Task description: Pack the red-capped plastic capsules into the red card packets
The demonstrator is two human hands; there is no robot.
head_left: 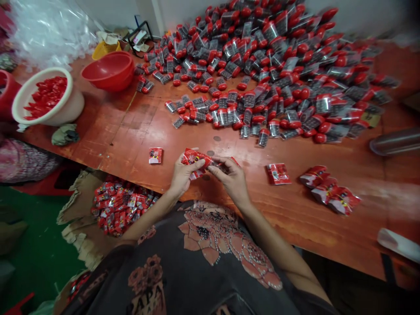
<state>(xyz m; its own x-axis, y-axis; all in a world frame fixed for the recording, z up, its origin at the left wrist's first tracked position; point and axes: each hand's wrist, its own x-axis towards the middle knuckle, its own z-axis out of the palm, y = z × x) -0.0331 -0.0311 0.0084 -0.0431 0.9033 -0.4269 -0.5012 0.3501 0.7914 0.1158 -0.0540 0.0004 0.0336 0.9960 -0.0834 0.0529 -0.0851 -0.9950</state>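
My left hand (181,178) grips a red printed packet (194,157) above the near part of the table, its thumb lying across the front. Close by on the right, my right hand (232,180) has its fingers pinched at the packet's right end. A small dark, clear-walled container (220,163) shows partly between those fingers, with a bit of red beyond them; the fingers hide most of it. Flat on the table lie a small stack of red printed packets (155,155) left of my hands and another stack (278,174) to the right.
A large heap of clear containers with red caps (229,68) covers the back. Fanned red packets (330,189) lie at right. Left stand a white bowl (74,103) of red pieces and a red bowl (108,72). Below the table edge, a cardboard box (77,205) holds filled packets.
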